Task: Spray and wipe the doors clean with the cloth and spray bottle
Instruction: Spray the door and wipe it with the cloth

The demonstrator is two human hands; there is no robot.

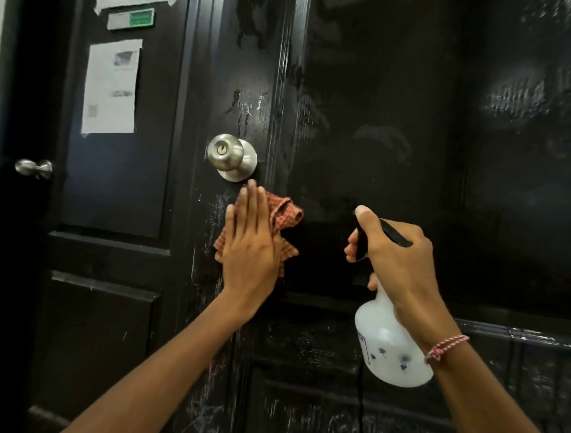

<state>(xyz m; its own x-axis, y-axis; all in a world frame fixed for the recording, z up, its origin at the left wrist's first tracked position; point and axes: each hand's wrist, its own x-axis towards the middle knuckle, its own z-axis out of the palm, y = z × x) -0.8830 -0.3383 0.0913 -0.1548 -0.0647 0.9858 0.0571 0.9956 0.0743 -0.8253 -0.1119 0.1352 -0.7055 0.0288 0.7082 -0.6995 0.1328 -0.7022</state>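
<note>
Right hand [398, 256] raised, fingers curled round the neck and trigger of the white spray bottle [389, 349], thumb on top, black nozzle facing the dark door [386, 139]. Left hand [250, 244] flat, fingers straight and together, pressing the orange checked cloth [282, 213] onto the door just below the silver knob [231, 156]; wet streaks above knob

Metal knobs: 2, centre knob [231, 157], far-left knob [34, 168]. Paper notices: 2, large sheet [111, 86], top sheet [133, 3]. Sign plate [131, 19]: 1. Cloth [284, 213]: 1. Spray bottle [386, 349]: 1. Hands: 2, left hand [247, 244], right hand [398, 256].
</note>
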